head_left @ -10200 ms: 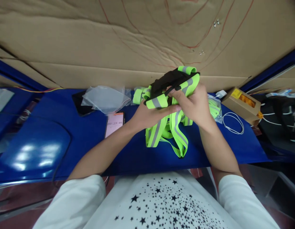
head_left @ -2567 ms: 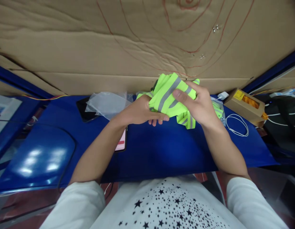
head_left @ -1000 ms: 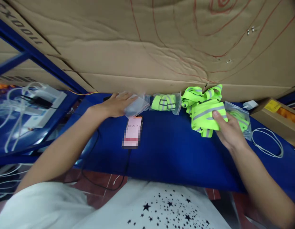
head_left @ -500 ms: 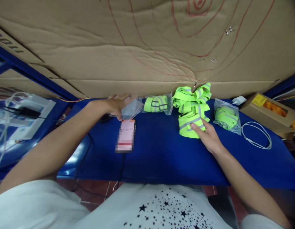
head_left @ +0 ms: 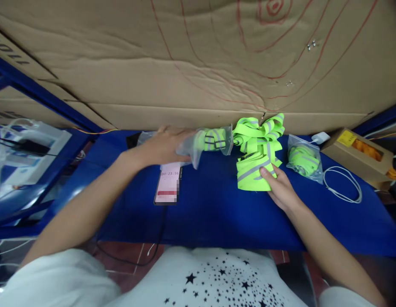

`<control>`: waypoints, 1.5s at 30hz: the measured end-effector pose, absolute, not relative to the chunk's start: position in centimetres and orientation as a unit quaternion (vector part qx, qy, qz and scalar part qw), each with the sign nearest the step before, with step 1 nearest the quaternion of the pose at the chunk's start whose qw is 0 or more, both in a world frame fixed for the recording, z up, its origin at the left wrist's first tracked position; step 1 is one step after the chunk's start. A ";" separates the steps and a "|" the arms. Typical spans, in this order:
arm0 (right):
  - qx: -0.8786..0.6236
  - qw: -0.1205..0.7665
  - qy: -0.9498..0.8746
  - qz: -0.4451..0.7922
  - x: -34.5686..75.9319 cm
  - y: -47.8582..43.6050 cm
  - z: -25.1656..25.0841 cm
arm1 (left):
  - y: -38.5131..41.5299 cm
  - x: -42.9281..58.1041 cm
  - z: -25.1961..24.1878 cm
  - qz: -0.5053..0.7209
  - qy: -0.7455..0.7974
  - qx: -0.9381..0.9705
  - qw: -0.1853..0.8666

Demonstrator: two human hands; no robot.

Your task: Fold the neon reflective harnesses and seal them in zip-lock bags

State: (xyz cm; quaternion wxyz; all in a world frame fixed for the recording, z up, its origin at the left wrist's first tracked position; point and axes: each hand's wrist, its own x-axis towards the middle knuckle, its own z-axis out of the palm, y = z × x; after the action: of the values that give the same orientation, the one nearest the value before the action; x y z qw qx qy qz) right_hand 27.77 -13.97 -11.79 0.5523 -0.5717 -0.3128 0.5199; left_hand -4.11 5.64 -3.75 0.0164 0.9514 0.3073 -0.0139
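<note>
My right hand (head_left: 281,187) grips a folded neon-yellow reflective strap (head_left: 253,175), thumb on top. More loops of the strap (head_left: 258,130) lie loosely behind it, against the cardboard. My left hand (head_left: 167,145) is closed on a clear plastic bag (head_left: 194,151), smeared by motion, which partly covers a bagged yellow strap (head_left: 217,140) with black buckles. Another bagged strap (head_left: 304,157) lies to the right of my right hand. Just below my left hand, a phone (head_left: 167,185) shows a running timer.
A blue table (head_left: 210,213) carries everything. Upright cardboard (head_left: 185,85) with red curves closes off the back. On the right are a coiled white cable (head_left: 343,187), a white adapter (head_left: 319,137) and a cardboard box (head_left: 360,157). A white power strip (head_left: 57,140) with cables stands at far left.
My left hand has moved right with the clear bag, from above the phone towards the bagged strap with buckles. The strap in my right hand has come slightly nearer to me.
</note>
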 end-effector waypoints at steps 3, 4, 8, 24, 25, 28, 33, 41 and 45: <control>-0.541 0.583 -0.271 0.541 27.6 -14.2 -11.0 | 0.6 -0.5 -5.5 0.026 0.286 0.958 0.001; -0.542 0.588 -0.266 0.538 27.7 -14.3 -10.7 | -0.8 0.7 -6.3 0.034 0.271 0.962 0.011; -0.573 0.594 -0.260 0.501 28.2 -13.9 -10.4 | -3.8 4.2 -9.7 0.001 0.219 0.971 0.096; -0.525 0.618 -0.313 0.495 29.4 -13.6 -10.7 | -7.5 4.3 -11.4 0.042 0.182 0.973 0.135; -0.526 0.623 -0.310 0.490 29.4 -13.5 -10.7 | -7.9 4.3 -11.5 0.026 0.163 0.976 0.144; -0.525 0.636 -0.304 0.478 29.5 -13.2 -10.8 | -9.2 4.4 -12.1 -0.005 0.136 0.978 0.156; -0.510 0.637 -0.296 0.496 29.9 -13.2 -10.8 | -9.2 4.4 -11.6 0.039 0.165 0.975 0.142; -0.559 0.528 -0.288 0.570 30.0 -13.5 -10.4 | -7.4 3.8 -11.0 0.135 0.264 0.944 0.144; -0.569 0.427 -0.371 0.597 29.4 -13.9 -10.4 | -7.4 3.8 -11.6 0.146 0.252 0.947 0.138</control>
State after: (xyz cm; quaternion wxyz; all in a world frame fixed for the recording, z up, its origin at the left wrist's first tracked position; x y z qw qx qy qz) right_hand 29.39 -13.94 -10.40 0.4271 -0.5686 -0.3711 0.5971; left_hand 3.76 -7.41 -11.61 0.1377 0.9466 0.2523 0.1459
